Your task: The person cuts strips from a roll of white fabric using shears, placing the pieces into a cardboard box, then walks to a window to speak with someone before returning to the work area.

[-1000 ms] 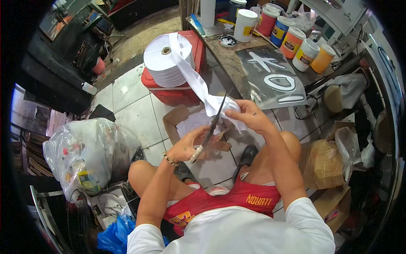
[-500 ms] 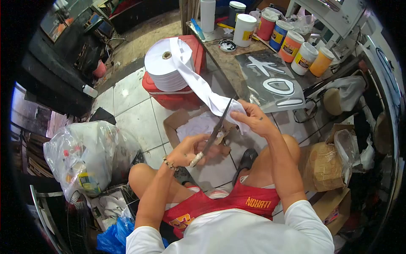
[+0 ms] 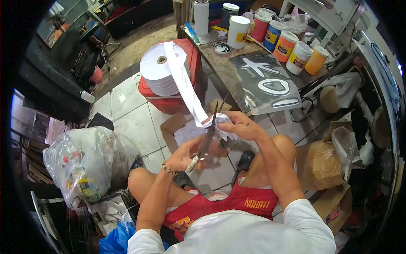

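Observation:
My left hand (image 3: 185,154) is closed around the wrapped handles of a pair of long scissors (image 3: 208,139). Its dark blades point up and away from me, spread apart at the white fabric strip (image 3: 184,86). Pinched between the fingers of my right hand (image 3: 240,125) is the bunched end of that strip. From there the strip runs up to a large white fabric roll (image 3: 157,84), which rests on a red cooler (image 3: 195,63). Below my hands, a cardboard box (image 3: 166,129) holds white fabric pieces (image 3: 185,133).
At the upper right, a table (image 3: 213,51) carries several paint jars (image 3: 284,45) and a clear sheet with white markings (image 3: 267,82). A plastic bag of containers (image 3: 86,158) sits on the left. A taped brown bundle (image 3: 323,165) lies to the right.
Both hands have moved down and left with the strip's end, and the strip hangs more steeply. The scissor blades, close together before, are now spread apart.

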Motion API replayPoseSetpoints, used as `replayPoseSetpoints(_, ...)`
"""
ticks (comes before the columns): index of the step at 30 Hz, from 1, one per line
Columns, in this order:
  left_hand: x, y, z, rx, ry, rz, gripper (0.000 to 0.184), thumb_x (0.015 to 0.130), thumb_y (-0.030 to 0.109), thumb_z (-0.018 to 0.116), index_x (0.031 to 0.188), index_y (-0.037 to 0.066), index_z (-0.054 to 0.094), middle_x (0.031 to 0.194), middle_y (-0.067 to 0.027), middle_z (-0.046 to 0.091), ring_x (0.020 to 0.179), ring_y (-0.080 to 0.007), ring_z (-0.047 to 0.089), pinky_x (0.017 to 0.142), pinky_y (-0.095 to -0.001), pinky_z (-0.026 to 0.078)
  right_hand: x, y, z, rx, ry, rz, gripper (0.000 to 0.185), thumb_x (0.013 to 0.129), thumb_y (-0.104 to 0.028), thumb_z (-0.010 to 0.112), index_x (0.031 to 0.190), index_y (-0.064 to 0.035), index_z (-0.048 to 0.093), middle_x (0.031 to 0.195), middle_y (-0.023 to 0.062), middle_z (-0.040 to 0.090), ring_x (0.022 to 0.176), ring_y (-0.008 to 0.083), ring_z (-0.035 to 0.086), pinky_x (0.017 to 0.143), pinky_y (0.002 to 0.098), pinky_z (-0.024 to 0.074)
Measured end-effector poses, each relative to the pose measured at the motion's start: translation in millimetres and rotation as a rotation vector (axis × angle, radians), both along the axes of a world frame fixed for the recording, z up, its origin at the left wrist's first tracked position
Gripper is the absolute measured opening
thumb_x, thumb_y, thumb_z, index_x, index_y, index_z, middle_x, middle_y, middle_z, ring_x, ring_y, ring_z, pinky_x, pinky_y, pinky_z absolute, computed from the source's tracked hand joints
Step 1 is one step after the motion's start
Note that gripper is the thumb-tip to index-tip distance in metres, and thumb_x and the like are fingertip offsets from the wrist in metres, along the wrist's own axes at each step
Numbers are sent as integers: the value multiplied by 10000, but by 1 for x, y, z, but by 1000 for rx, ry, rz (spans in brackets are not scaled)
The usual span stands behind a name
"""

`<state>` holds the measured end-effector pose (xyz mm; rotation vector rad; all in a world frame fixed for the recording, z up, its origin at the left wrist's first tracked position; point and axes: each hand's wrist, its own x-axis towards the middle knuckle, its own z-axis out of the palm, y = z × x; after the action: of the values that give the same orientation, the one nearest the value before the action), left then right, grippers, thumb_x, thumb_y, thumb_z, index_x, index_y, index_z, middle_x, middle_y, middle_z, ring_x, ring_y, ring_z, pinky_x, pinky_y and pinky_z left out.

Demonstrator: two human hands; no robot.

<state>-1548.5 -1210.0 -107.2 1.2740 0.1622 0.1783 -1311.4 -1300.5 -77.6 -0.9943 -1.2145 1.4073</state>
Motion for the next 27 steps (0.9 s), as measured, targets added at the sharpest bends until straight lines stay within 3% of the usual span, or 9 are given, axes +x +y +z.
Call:
replayPoseSetpoints(7,-7,10,-9,-8,170,-71,713,748,59,754,1382,10,432,1235,-169,623,1096,-219,623,846,-312,534,5,3,-5,29,-17,-113,317,983,-157,559,1280,-54,601,978,-41,621,837,43,535,744,228,455)
replayPoseSetpoints(10,-3,6,-18,-154,177,14,654,779,57,752,1362,17,458,1184,-179,645,1026,-207,649,798,-305,542,4,3,-7,40,-103,-131,317,984,-163,555,1273,-39,598,957,-43,612,834,44,526,738,223,447)
replayPoseSetpoints(14,1,5,-24,-154,36,81,603,791,33,752,1331,15,485,1142,-189,659,972,-213,670,800,-300,547,-4,8,-13,1,-185,-50,309,979,-152,552,1257,-25,599,956,-31,606,863,61,527,774,236,445)
replayPoseSetpoints(17,-7,10,-7,19,152,10,569,777,1,764,1285,-5,506,1078,-168,678,970,-206,667,834,-308,555,3,13,-18,90,-166,-121,326,961,-118,551,1278,-82,617,1011,-34,602,858,53,504,756,236,434)
replayPoseSetpoints(20,-12,16,-11,34,192,79,570,771,19,779,1274,-12,513,1053,-155,685,966,-188,666,840,-317,551,0,19,-20,136,-186,-182,317,961,-132,554,1265,-73,624,1005,-36,600,859,53,503,751,238,435)
replayPoseSetpoints(21,-11,16,-14,0,163,73,611,764,36,793,1293,-15,492,1080,-140,683,1014,-188,652,878,-323,534,-2,21,-19,123,-249,-180,311,947,-126,554,1241,-41,611,918,-22,579,877,85,521,799,254,445)
replayPoseSetpoints(25,-13,13,-7,3,228,51,649,762,34,790,1320,-11,462,1178,-137,649,1080,-184,621,917,-324,512,-7,27,-23,77,-201,-135,305,942,-126,563,1228,-36,618,899,-19,570,859,89,522,788,254,445)
replayPoseSetpoints(27,-12,14,-7,41,148,10,818,764,69,788,1441,-9,337,1285,-114,585,1165,-146,561,980,-293,454,-1,27,-23,29,-292,-65,300,938,-117,568,1223,-41,624,893,-17,571,839,86,515,765,254,443)
